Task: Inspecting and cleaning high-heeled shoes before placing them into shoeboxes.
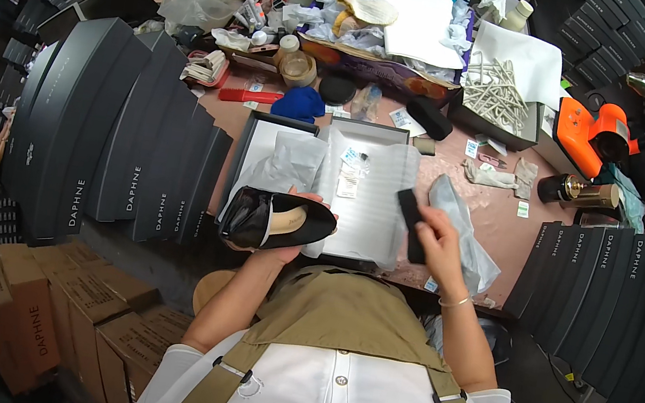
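Two hands are in use over the desk (503,203). The left hand (281,252) supports a black shoe (286,221) from below, fingers curled around its side, with the pale insole facing up. The shoe is at the near edge of the white-lined tray (265,138); contact between the two cannot be confirmed. The right hand (441,241) grips a dark rectangular pad (410,225) between thumb and fingers, apart from the shoe. Pad material is not identifiable.

Step in hand (judged): surface treatment of the shoe, probably wiping, with the pad not in contact. The next move calls for bringing the pad leftward across the open box (370,127) to the shoe upper, while the left hand keeps the shoe steady and turns it as required.

Surroundings: the open box holds a translucent liner (394,200) and small packets (348,186). One pale wrapped bundle (288,164) lies in the tray; another wrapping (464,237) lies beside the right hand.
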Demonstrator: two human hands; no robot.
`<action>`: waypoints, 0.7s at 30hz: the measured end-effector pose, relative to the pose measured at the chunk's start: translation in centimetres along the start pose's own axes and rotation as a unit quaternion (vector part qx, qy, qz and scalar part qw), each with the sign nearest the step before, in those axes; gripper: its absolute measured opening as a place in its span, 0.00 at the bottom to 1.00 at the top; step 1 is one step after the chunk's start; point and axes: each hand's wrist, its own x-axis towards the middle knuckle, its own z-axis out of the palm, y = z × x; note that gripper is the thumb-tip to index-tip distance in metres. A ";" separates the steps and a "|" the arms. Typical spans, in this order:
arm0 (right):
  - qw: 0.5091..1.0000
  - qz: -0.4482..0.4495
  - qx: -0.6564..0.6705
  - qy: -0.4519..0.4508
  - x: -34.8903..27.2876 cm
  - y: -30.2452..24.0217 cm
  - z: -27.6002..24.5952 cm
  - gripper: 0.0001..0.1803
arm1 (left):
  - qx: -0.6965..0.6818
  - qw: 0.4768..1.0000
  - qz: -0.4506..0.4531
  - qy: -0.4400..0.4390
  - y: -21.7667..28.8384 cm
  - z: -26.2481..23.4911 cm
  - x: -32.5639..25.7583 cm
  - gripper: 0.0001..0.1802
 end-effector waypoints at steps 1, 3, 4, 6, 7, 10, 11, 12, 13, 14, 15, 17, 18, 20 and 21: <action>0.998 0.021 -0.026 0.061 1.5 1.2 -0.6 0.18 | -0.002 1.000 -0.010 -0.009 -0.2 -0.2 0.2 0.25; 0.985 0.017 -0.123 0.116 4.4 4.9 -1.7 0.22 | -0.007 0.999 -0.038 -0.029 -1.5 -0.9 0.5 0.23; 0.975 -0.012 -0.193 0.106 5.4 6.5 -2.0 0.25 | 0.005 0.999 -0.028 0.031 -2.4 -0.5 0.4 0.22; 0.961 -0.073 -0.261 0.049 5.4 4.2 -0.4 0.43 | 0.031 0.986 0.023 0.163 -3.4 0.3 -0.2 0.21; 0.984 -0.071 -0.152 -0.055 4.8 0.8 0.3 0.49 | 0.022 0.993 0.026 0.117 -3.2 1.1 -0.5 0.22; 0.964 -0.089 0.005 -0.250 2.1 -3.4 3.4 0.60 | 0.137 0.978 -0.014 0.157 -4.3 4.8 -0.6 0.19; 0.961 -0.102 0.034 -0.256 1.6 -3.6 4.8 0.62 | 0.137 0.976 -0.028 0.169 -4.7 6.2 -1.0 0.20; 0.963 -0.128 -0.006 -0.238 1.4 -2.8 6.0 0.60 | 0.137 0.973 -0.043 0.178 -5.1 7.1 -1.2 0.21; 0.969 -0.112 -0.005 -0.218 1.1 -2.5 6.2 0.58 | 0.138 0.977 -0.031 0.157 -5.9 6.6 -1.1 0.24; 0.974 -0.100 -0.002 -0.202 1.2 -3.2 6.5 0.56 | 0.125 0.981 -0.040 0.146 -5.7 6.6 -1.3 0.22; 0.974 -0.103 0.008 -0.201 1.3 -3.8 6.4 0.54 | 0.112 0.983 -0.050 0.135 -5.5 6.8 -1.6 0.21; 0.975 -0.106 0.026 -0.194 1.6 -4.7 6.4 0.49 | 0.131 0.987 -0.018 0.093 -5.4 7.0 -1.8 0.23; 0.977 -0.065 0.058 -0.195 1.6 -4.4 6.3 0.46 | 0.121 0.989 -0.044 0.075 -5.3 7.2 -2.1 0.24; 0.974 0.020 0.118 -0.190 1.7 -3.3 6.3 0.41 | 0.101 0.989 -0.100 0.037 -4.9 8.1 -2.7 0.28; 0.969 0.068 0.167 -0.167 1.8 -3.1 6.6 0.36 | 0.130 0.986 -0.103 0.012 -5.4 7.5 -2.5 0.32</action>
